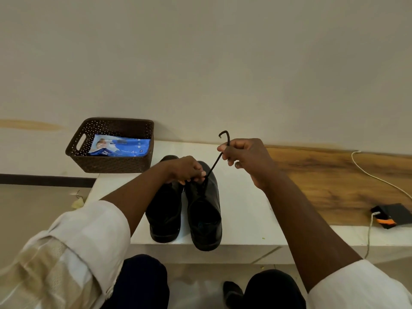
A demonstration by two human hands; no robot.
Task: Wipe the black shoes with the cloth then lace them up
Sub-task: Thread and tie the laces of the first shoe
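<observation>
Two black shoes stand side by side on a white bench point(245, 197), toes pointing away from me: the left shoe point(165, 215) and the right shoe point(206, 217). My left hand point(187, 169) grips the right shoe at its eyelet area, fingers curled over the lacing. My right hand point(245, 157) pinches a black lace point(215, 162) and holds it taut, up and to the right of the shoe; the lace's end curls above my fingers. No cloth is visible.
A brown perforated basket point(89, 139) holding a blue wipes packet point(121, 146) sits at the bench's back left. A wooden surface point(334, 179) lies to the right, with a black and orange device point(390, 216) and a white cable point(370, 175). A wall rises behind. My knees are below the bench.
</observation>
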